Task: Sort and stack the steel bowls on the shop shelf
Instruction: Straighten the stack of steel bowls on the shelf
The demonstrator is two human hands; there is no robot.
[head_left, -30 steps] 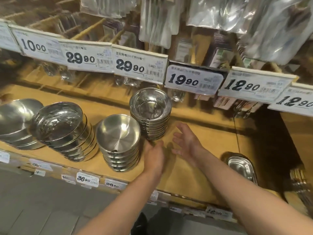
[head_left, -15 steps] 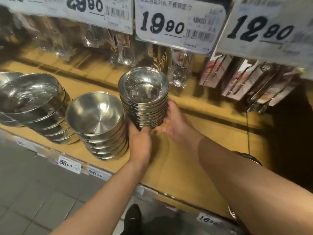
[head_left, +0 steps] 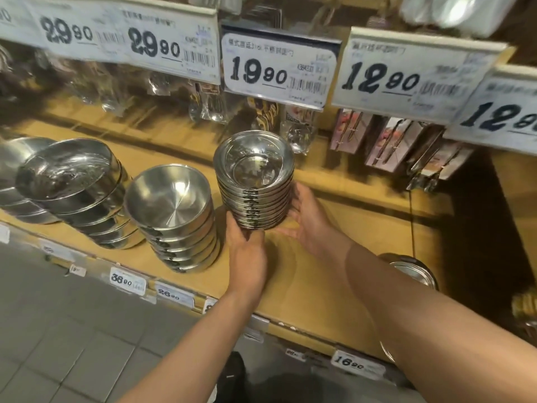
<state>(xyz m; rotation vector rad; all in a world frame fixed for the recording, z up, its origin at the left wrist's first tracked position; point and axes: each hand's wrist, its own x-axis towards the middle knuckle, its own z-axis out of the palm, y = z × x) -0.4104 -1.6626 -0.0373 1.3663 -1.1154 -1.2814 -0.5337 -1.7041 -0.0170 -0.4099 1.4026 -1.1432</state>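
A tall stack of small steel bowls [head_left: 255,181] stands on the wooden shelf [head_left: 334,271], a little right of centre. My left hand [head_left: 247,251] cups its near lower side and my right hand [head_left: 309,216] presses its right lower side, so both hold the stack between them. Left of it sits a stack of wider steel bowls [head_left: 174,216]. Further left a leaning stack of deep bowls [head_left: 75,187] rests against flatter bowls [head_left: 11,181] at the edge of view.
Price tags hang from the rail above [head_left: 279,68], with packaged utensils [head_left: 386,141] hung behind the shelf. A steel dish [head_left: 412,271] lies at the right, partly hidden by my right forearm. Small price labels [head_left: 128,282] line the shelf's front edge. Grey floor tiles lie below.
My hands went from open in front of the small-bowl stack to closed around its base. The stack has shifted forward and right, away from the back of the shelf.
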